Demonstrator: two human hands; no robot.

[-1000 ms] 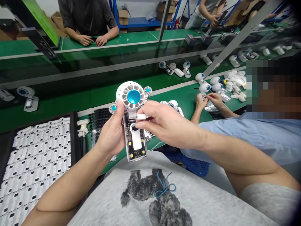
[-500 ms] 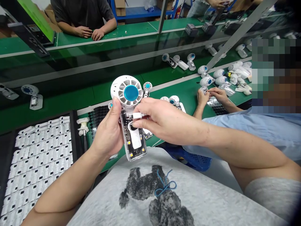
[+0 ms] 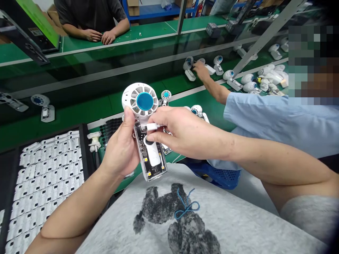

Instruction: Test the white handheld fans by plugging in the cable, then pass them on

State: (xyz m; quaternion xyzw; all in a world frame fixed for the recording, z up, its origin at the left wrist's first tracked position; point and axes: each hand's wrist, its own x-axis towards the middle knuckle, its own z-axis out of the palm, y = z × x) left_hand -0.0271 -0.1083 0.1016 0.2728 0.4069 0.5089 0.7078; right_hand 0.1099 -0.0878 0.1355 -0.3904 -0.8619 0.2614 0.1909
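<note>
My left hand [image 3: 122, 148] grips a small handheld fan [image 3: 144, 116] by its clear handle, with the white round head and blue hub upward and the circuit board and a white part showing. My right hand [image 3: 174, 130] pinches a small white plug-like piece [image 3: 151, 126] against the top of the handle, just under the fan head. Both hands hover above my lap, close to the bench's near edge.
A black tray of several white parts [image 3: 45, 169] lies at the left. A black dotted tray [image 3: 112, 130] and more fans [image 3: 196, 110] sit behind my hands. A co-worker in a blue sleeve [image 3: 265, 113] reaches to fans on the conveyor [image 3: 201, 68]. Another person's hands [image 3: 99, 35] rest across the belt.
The fan and both my hands have shifted slightly left and down. The co-worker's hand has left the parts pile and stretched out to the fans on the conveyor.
</note>
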